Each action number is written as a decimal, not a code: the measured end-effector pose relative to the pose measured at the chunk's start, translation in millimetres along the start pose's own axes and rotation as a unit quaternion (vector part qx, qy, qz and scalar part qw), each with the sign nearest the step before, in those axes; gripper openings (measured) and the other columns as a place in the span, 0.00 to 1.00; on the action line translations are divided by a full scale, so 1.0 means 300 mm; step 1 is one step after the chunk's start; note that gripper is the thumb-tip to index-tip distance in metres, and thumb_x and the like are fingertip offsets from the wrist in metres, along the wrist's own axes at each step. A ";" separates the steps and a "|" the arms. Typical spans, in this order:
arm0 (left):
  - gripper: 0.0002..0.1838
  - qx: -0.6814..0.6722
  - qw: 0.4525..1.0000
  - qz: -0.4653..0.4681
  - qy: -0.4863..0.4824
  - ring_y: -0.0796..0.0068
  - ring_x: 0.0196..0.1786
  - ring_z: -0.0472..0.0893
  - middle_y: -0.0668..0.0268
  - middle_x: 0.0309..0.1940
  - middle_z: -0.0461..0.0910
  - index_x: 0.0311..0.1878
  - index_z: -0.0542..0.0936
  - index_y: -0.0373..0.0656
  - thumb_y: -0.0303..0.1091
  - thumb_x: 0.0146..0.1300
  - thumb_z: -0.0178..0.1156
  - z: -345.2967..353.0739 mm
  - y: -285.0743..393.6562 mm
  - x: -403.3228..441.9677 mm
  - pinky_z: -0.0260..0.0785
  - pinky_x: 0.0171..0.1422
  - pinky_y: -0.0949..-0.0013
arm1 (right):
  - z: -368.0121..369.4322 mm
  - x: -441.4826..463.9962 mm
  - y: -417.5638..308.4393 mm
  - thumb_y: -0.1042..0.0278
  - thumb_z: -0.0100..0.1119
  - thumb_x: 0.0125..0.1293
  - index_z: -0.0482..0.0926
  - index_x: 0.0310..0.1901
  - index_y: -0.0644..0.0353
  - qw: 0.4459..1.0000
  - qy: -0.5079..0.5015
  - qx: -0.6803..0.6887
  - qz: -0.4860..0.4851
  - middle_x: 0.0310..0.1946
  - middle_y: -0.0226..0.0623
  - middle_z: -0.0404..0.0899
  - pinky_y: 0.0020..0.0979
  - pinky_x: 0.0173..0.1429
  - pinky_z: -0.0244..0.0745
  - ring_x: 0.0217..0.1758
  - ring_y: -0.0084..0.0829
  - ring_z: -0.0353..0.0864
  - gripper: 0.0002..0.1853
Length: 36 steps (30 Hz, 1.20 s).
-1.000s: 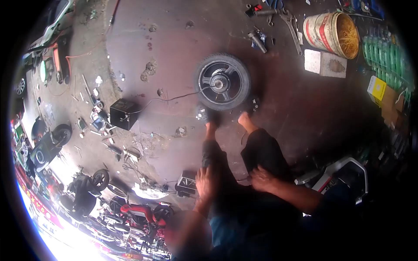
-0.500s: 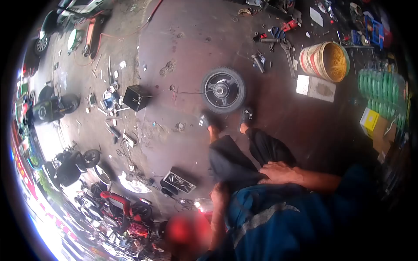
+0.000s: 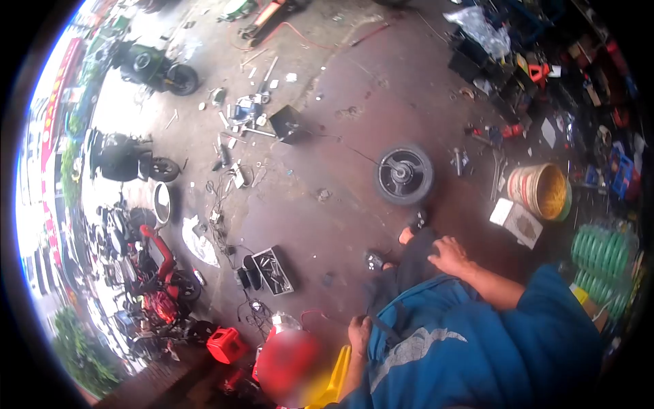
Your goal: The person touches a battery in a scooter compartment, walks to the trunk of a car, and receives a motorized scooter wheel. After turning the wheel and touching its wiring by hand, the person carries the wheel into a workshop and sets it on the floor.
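My right hand (image 3: 451, 256) rests on my dark trouser leg (image 3: 417, 262) near the knee, fingers spread and holding nothing. My left hand (image 3: 359, 332) hangs beside my blue jacket (image 3: 436, 341), its fingers curled inward; whatever may be inside them is hidden. A yellow plastic thing (image 3: 335, 383), partly covered by my forearm, is near that hand. Beyond my feet, a black wheel with tyre (image 3: 405, 175) lies flat on the floor, a cable running from its hub toward a black box (image 3: 287, 124). Neither hand touches the wheel.
A bucket (image 3: 528, 191) lies on its side by a white block (image 3: 516, 223) at right, near green coils (image 3: 599, 255). A tray of tools (image 3: 274, 270) sits left of my feet. Scooters (image 3: 126, 157) stand at far left. A red container (image 3: 227, 345) is at lower left.
The view has turned, so the wheel and floor things sit further right and lower. My feet are placed differently. My right hand stays on my leg; my left hand now appears beside my jacket.
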<state>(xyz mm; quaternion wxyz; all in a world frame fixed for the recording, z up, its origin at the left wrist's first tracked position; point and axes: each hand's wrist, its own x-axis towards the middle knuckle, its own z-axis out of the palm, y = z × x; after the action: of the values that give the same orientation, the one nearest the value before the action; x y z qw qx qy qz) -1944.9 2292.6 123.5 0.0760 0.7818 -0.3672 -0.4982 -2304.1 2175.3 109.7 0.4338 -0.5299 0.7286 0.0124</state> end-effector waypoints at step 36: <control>0.17 0.055 0.996 0.047 0.056 0.51 0.45 0.82 0.50 0.37 0.83 0.44 0.83 0.37 0.41 0.60 0.60 -0.018 -0.248 0.025 0.73 0.51 0.60 | -0.003 -0.189 0.226 0.55 0.65 0.60 0.84 0.37 0.67 0.964 0.043 0.230 0.127 0.34 0.43 0.84 0.37 0.49 0.74 0.40 0.35 0.82 0.18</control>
<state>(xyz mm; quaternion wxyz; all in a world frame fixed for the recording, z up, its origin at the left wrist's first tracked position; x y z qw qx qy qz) -1901.5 2339.8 84.5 0.0763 0.7935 -0.4254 -0.4284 -2354.1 2247.7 116.8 0.5077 -0.3191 0.7907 -0.1235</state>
